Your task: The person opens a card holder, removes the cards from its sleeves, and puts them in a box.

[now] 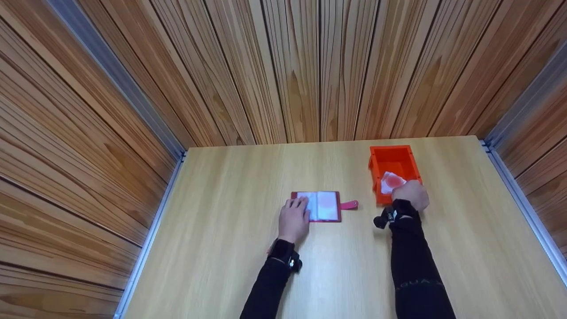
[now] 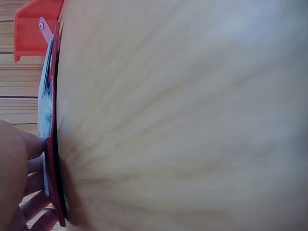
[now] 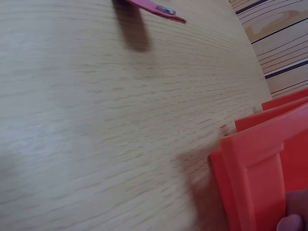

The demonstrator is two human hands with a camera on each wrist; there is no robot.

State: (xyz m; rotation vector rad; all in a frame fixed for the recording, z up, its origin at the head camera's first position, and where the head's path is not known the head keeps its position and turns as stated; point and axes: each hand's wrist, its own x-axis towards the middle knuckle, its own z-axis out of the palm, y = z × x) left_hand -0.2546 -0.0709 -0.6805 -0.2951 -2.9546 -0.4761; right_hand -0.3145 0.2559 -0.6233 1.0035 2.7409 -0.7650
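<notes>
A small red card holder (image 1: 327, 207) lies spread open on the table, with clear or whitish sleeves inside and a pink snap strap (image 1: 350, 205) at its right. My left hand (image 1: 293, 220) rests on its left half, fingers extended over the sleeve; the left wrist view shows the thumb by the holder's near edge. An orange bin (image 1: 392, 154) stands to the right. Over the bin's near right part is my right hand (image 1: 411, 195), its fingertips down inside and mostly hidden. Beside those fingers sits a white piece with a pink-red patch (image 1: 392, 182); whether they pinch it is unclear.
The pale wood-grain table (image 1: 230, 248) is bounded by plank-patterned walls (image 1: 292, 75) at the back and sides. Metal rails (image 1: 153, 226) run along the side edges. The bin stands close to the back wall.
</notes>
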